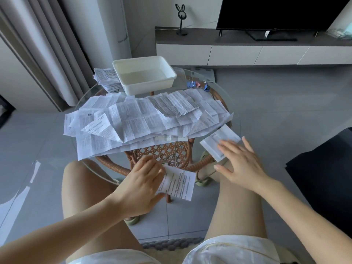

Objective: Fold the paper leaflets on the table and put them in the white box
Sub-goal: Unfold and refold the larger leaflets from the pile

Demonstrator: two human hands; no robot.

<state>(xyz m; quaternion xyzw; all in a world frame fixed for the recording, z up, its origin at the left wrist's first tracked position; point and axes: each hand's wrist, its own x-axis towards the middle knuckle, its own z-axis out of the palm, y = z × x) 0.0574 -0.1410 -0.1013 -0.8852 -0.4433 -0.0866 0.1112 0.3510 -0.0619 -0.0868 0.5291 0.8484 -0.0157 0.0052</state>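
I read the white box at the far edge of the glass table as empty, so nothing looks delivered yet. A loose pile of leaflets lies unfolded across the middle of the glass, and a second stack sits just left of the box. The right hand lies flat, fingers straight, on a folded leaflet at the near right edge; the left hand covers the left part of another leaflet at the near edge, fingers bent, and I cannot tell whether it pinches or presses. I judge we are at the very start; nearly all the folding and every drop into the box is left.
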